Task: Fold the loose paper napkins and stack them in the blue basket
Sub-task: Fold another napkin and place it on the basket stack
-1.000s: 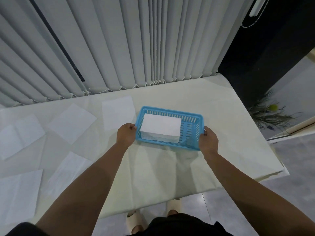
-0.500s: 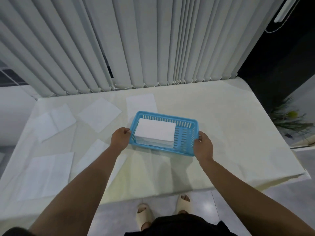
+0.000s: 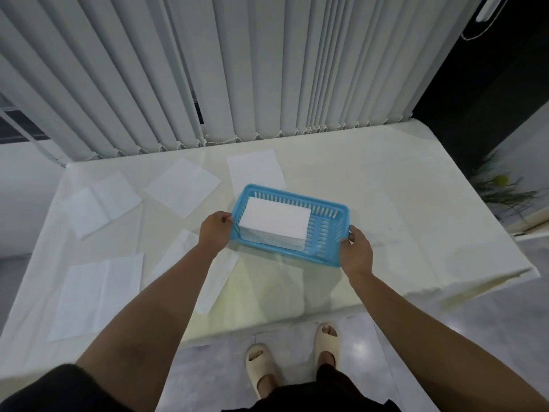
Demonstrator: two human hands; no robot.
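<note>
Nearest: two feet in beige slides (image 3: pixel 261 373) on the grey floor (image 3: pixel 416 337), just off the table's near edge. Black clothing shows at the bottom of the view.

Table (image 3: pixel 401 203) is covered w/ a cream cloth. Near-left napkin (image 3: pixel 98 295) lies flat and unfolded, w/ a centre crease. Front napkin (image 3: pixel 193 263) is partly hidden under the left forearm.

Mid-table: blue basket (image 3: pixel 323 230), slotted plastic, set at a slight angle. Left hand (image 3: pixel 214 230) grips its left short end, fingers curled over the rim. Right hand (image 3: pixel 356 251) grips the right short end, thumb on the rim, fingers wrapped round the edge. Neither hand has anything else. Can't tell if the basket rests on the cloth or is raised a little; there's shadow beneath it.

In the basket: stack of folded napkins (image 3: pixel 274 226), a neat white rectangle against the left end, top approx level w/ the rim. The right part of the basket floor is bare.

Further back, 3 more flat on the cloth: far-left napkin (image 3: pixel 101 202), middle napkin (image 3: pixel 182 190) btwn that one and the basket, and rear napkin (image 3: pixel 254 169) just behind the basket's far-left corner, near edge hidden by it.

Back: grey vertical blinds (image 3: pixel 237 69) hang to the table's far edge. A plant (image 3: pixel 499 191) stands beyond the right edge.
</note>
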